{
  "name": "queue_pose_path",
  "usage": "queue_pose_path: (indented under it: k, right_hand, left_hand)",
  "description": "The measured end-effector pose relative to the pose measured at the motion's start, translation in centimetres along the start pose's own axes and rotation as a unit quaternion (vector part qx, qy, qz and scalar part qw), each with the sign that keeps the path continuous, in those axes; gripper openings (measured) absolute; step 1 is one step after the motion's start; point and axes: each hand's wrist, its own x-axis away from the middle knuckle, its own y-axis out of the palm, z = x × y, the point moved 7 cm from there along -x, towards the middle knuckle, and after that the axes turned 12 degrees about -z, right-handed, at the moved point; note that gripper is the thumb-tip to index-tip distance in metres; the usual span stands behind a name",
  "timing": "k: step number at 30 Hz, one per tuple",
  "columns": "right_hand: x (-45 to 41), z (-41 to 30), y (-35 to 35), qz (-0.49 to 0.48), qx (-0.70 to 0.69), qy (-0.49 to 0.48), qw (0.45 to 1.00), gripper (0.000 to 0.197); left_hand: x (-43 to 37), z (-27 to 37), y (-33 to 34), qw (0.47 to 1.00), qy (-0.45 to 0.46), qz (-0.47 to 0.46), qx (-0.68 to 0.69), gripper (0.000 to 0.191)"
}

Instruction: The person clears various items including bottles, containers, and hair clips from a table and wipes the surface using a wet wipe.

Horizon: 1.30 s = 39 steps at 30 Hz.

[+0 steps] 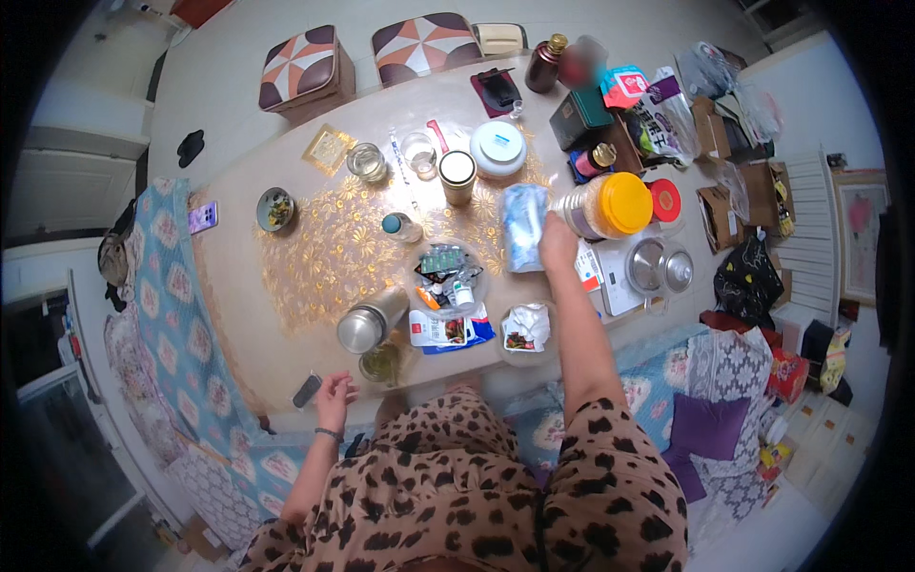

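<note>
My right hand (558,244) grips the right edge of a blue and white soft plastic pack (525,227) over the table. Just right of it stands a large clear jar with a yellow lid (625,205). My left hand (336,397) is at the near table edge with its fingers apart, holding nothing. Beside it a dark phone-like object (307,390) lies on the table, and a glass of greenish liquid (379,362) stands by a steel thermos (372,320). Between my hands are a clear bowl of pill packs and bottles (447,279) and a container with crumpled white tissue (529,329).
Farther back stand drinking glasses (367,163), a lidded jar (457,177) and a round white container (498,149). A small food bowl (276,210) is at left. A kitchen scale (620,286) and a glass teapot (647,267) are at right. Patterned stools (427,47) stand beyond the table.
</note>
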Motion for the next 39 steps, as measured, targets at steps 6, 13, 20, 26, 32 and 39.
queue_pose_path:
  k: [6,13,20,26,32,39]
  right_hand:
    - [-3.7,0.6,-3.2,0.034,0.101,-0.005,0.994,0.02]
    - [-6.7,-7.7,-4.6,0.093,-0.028,-0.127,0.987,0.058]
    - [-12.0,-11.5,-2.3,-0.077,0.087,-0.069,0.991,0.094]
    - [-13.7,-9.6,-1.5,-0.065,0.01,-0.104,0.992,0.098]
    - [-12.8,-10.7,-1.9,-0.042,0.029,-0.148,0.988,0.092]
    - [-13.5,-10.1,-3.0,0.048,0.041,-0.209,0.976,0.08]
  left_hand:
    - [0.3,-0.9,-0.3,1.0,-0.002,0.005,0.019,0.022]
    - [0.7,-1.3,-1.1,0.999,-0.028,0.027,0.028,0.023]
    - [1.2,-1.6,-0.8,0.998,-0.031,0.041,0.025,0.023]
    - [0.8,-2.1,0.1,0.997,-0.061,0.04,0.039,0.023]
    - [0.3,-2.5,0.0,0.997,-0.052,0.045,0.042,0.023]
    - [-0.7,-1.9,0.7,0.998,-0.05,0.033,0.009,0.023]
